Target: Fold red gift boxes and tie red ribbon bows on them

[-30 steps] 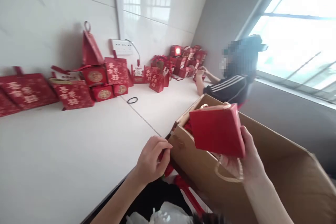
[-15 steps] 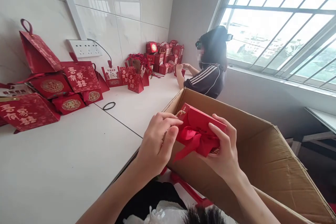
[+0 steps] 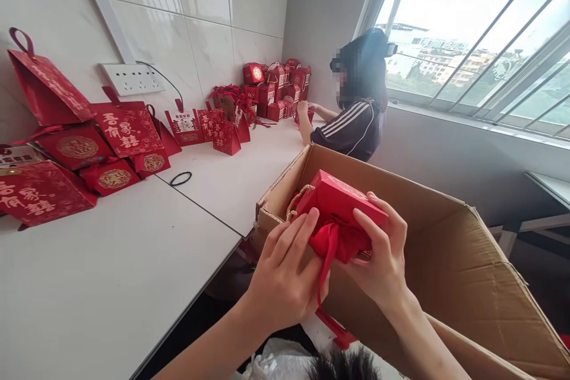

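Head view: left hand [image 3: 285, 282] and right hand [image 3: 383, 252] grip 1 ribbon-tied red box [image 3: 346, 199] over the cardboard carton [image 3: 463, 279].

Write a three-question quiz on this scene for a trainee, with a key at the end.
1. True or false: the person's right hand holds the red box.
2. Multiple choice: the large open box is made of A) clear plastic, B) cardboard, C) metal.
3. Short answer: what marking runs along the co-worker's dark sleeve?

Key: 1. True. 2. B. 3. White stripes.
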{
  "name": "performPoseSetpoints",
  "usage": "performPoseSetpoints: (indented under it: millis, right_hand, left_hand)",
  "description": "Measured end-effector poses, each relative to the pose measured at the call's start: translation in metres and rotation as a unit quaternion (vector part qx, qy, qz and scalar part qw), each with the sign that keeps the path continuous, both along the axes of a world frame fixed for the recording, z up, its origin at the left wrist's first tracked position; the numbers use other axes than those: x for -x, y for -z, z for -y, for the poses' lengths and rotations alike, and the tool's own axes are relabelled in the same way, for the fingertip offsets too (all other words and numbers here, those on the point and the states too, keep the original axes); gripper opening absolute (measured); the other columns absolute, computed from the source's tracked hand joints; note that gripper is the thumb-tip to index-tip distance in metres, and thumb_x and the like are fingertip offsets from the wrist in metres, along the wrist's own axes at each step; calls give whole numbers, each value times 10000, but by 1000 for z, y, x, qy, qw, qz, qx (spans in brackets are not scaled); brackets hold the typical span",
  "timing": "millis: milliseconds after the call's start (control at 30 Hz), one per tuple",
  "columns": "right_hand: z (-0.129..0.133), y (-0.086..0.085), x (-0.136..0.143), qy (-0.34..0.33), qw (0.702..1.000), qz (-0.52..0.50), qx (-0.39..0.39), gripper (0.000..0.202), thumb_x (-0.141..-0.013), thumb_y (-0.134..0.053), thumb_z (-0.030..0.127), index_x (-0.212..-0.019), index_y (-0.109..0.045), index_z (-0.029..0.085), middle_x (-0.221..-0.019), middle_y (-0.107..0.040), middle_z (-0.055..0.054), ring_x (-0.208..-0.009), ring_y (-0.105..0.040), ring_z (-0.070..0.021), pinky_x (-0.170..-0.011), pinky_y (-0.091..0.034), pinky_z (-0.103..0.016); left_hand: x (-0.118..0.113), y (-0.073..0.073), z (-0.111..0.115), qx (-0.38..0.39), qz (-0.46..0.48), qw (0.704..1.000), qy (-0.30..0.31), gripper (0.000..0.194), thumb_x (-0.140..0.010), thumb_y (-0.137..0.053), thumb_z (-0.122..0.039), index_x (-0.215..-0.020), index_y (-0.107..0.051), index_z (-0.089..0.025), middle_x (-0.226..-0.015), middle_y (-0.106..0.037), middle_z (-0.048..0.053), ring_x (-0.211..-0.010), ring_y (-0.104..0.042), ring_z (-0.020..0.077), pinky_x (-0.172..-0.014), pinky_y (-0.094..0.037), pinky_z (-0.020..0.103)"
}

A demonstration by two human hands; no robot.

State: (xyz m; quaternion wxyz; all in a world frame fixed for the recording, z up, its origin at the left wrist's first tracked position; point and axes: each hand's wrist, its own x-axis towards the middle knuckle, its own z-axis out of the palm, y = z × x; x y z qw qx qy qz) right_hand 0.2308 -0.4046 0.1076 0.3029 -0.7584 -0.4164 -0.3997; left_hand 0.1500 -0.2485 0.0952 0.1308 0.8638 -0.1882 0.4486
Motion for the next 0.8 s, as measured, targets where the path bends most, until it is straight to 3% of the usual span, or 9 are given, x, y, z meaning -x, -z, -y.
performPoseSetpoints:
  millis: [100, 267, 367, 433, 500, 567, 633, 700, 800]
  right_hand:
    - [1, 1, 0, -2, 1000, -2, 0, 677, -722, -651, 79, -1312, -387, 281, -1308, -325, -122, -1261, -385, -333, -900, -498, -488]
    - [1, 5, 1, 1, 999, -41, -32, 679, -688, -701, 140, -1282, -413, 299, -1331, -334, -110, -1257, -387, -319, -902, -489, -476]
    - [4, 6, -1, -10, 969, -210, -132, 730, -619, -762, 251, -1261, -416, 280, -1293, -412, -102, -1187, -463, -299, -901, -489, -461]
    - [8, 4, -5, -53, 879, -410, -236, 666, -646, -733, 374, -1228, -431, 259, -1176, -534, -83, -1050, -569, -257, -846, -525, -422]
    - [15, 0, -11, -120, 720, -607, -314, 509, -710, -648, 481, -1129, -499, 232, -1015, -629, -59, -889, -639, -219, -759, -563, -377]
    - [21, -5, -15, -183, 554, -733, -350, 389, -763, -571, 521, -1001, -561, 214, -904, -672, -40, -798, -663, -196, -707, -580, -345]
    - [26, -10, -17, -236, 445, -784, -363, 332, -805, -525, 510, -949, -587, 217, -875, -691, -16, -798, -671, -180, -724, -582, -333]
    - [29, -13, -16, -272, 400, -788, -381, 319, -839, -483, 501, -978, -592, 236, -920, -697, 6, -860, -669, -175, -774, -572, -347]
    - [32, -13, -13, -276, 389, -788, -390, 341, -855, -455, 501, -1037, -580, 241, -987, -691, 8, -945, -650, -187, -824, -552, -371]
  left_hand:
    - [0, 0, -1, 0, -4, 1000, 5, 213, -782, -547, -208, -958, -619, -114, -1266, -545, 173, -1171, -480, 286, -943, -406, 425]
    - [3, 5, 0, 29, 23, 994, 99, 137, -735, -523, -90, -824, -614, -141, -867, -686, 45, -909, -590, 185, -1015, -344, 486]
    - [3, 10, -2, 65, 34, 987, 142, 130, -693, -499, -72, -746, -588, -152, -707, -636, 16, -744, -560, 147, -973, -388, 487]
    - [0, 13, -5, 78, 19, 986, 144, 129, -691, -504, -72, -750, -580, -158, -691, -622, 10, -728, -545, 143, -950, -408, 468]
    - [-5, 16, -8, 86, -7, 988, 129, 127, -709, -515, -71, -765, -577, -167, -727, -631, 13, -757, -549, 147, -944, -412, 444]
    - [-11, 20, -11, 90, -30, 989, 110, 135, -737, -506, -72, -778, -577, -180, -767, -639, 19, -800, -558, 157, -945, -409, 431]
    - [-19, 25, -14, 86, -57, 991, 86, 149, -770, -481, -86, -810, -583, -188, -839, -645, 36, -874, -567, 176, -962, -393, 430]
    - [-29, 33, -16, 76, -86, 992, 54, 168, -803, -456, -108, -874, -587, -186, -950, -644, 59, -974, -561, 194, -987, -369, 430]
    - [-41, 49, -19, 57, -130, 990, -1, 205, -847, -429, -171, -988, -577, -174, -1091, -623, 82, -1077, -536, 212, -1004, -338, 423]
